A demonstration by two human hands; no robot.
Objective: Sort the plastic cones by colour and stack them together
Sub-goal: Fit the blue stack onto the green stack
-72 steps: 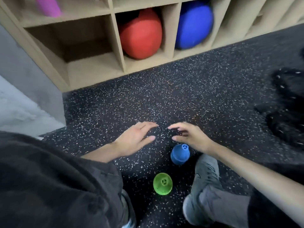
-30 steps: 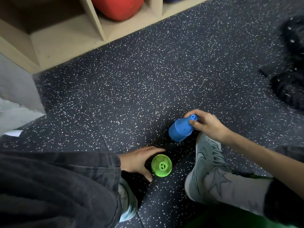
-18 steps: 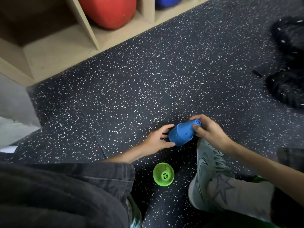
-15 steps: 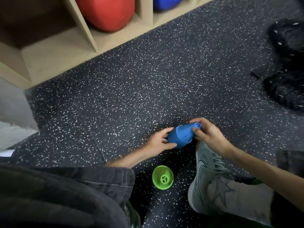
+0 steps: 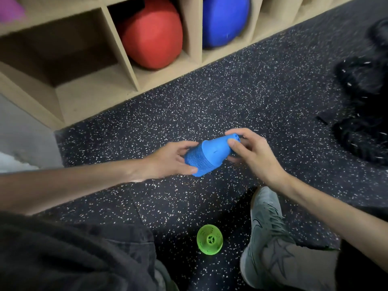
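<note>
Blue stack: a stack of blue ribbed plastic cones (image 5: 210, 157), nested one in another, is held off the floor btw. both hands. It lies tilted, wide end to the lower left, narrow tip to the upper right.
Left hand: the left hand (image 5: 168, 159) grips the wide end of the blue stack. The thumb lies under the rim, the other fingers curl over the top edge; fingers are spread a little around the rim.
Right hand: the right hand (image 5: 254, 153) pinches the narrow tip of the blue stack, thumb on the near side, index finger over the top. The other fingers are curled behind the tip; how they touch it cannot be told.
Green cone(s): a green plastic cone w. a holed tip (image 5: 209, 242) stands upright on the floor, nearer to the person than the hands, just beside the grey sports shoe (image 5: 264, 225). One cone or several, cannot tell.
Floor: black rubber floor w. white speckles (image 5: 231, 97).
Shelf: a light wooden cubby shelf (image 5: 126, 57) at the far edge of the floor; one compartment holds a big red ball (image 5: 153, 36), the next to the right a big blue ball (image 5: 224, 19).
Right side: a black blurred object (image 5: 365, 114) lies on the floor, well apart from the hands.
Clothing: dark trousers (image 5: 73, 255) on the left knee, bottom left.
</note>
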